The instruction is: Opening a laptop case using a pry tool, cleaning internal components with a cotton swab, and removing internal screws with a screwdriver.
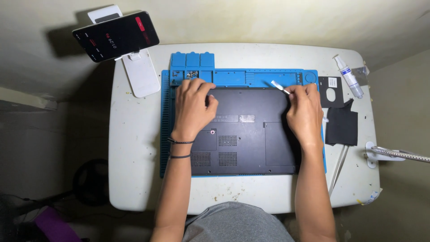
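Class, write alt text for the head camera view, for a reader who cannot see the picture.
Seen from above, a person's left hand presses on the far edge of a black laptop lying underside up on a blue work mat, while the right hand holds a thin white tool at that edge. The mat lies on a white table, with a phone on a stand at far left.

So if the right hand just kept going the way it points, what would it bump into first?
Probably the raised back rim of the blue mat, just past the laptop edge. The right hand holds a small white tool aimed there; depth is unclear.
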